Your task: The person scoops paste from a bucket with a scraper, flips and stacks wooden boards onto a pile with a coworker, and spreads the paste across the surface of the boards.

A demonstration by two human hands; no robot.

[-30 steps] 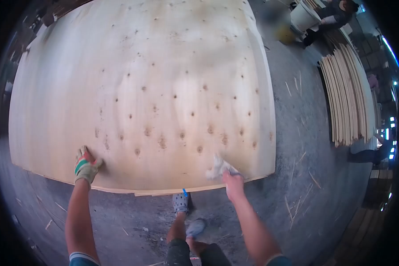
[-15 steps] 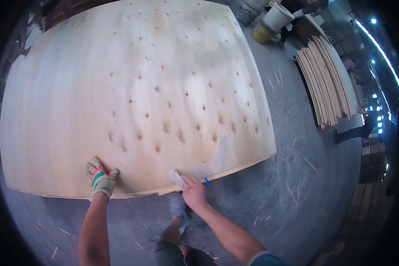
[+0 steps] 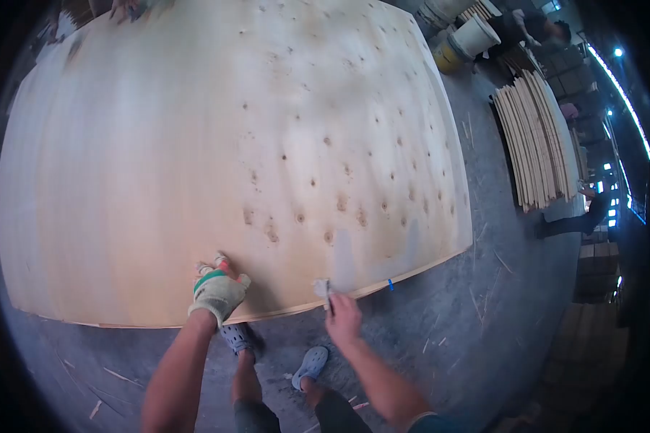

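A large pale wooden sheet [image 3: 152, 180] with dark knots fills the view's centre and left, lying on a stack. My left hand [image 3: 220, 290], in a light glove with green and red bands, rests on the sheet near its front edge with fingers spread. Bare, my right hand [image 3: 344, 317] is closed around the handle of a whitish scraper or brush [image 3: 321, 287], whose head touches the sheet at the front edge. Two greyish damp-looking streaks run up the sheet beyond it. A blue mark [image 3: 391, 284] shows on the edge to the right.
Buckets [image 3: 475, 37] stand behind the sheet at the right, near a bending person [image 3: 538, 29]. A stack of boards [image 3: 534, 141] is at the right. Another person's hand [image 3: 126, 9] touches the sheet's far left edge. Wood splinters lie on the grey floor [image 3: 440, 361].
My left hand has slid right along the sheet. My right hand went left, then right again with the tool. Greyish streaks have appeared on the sheet, and my feet have stepped.
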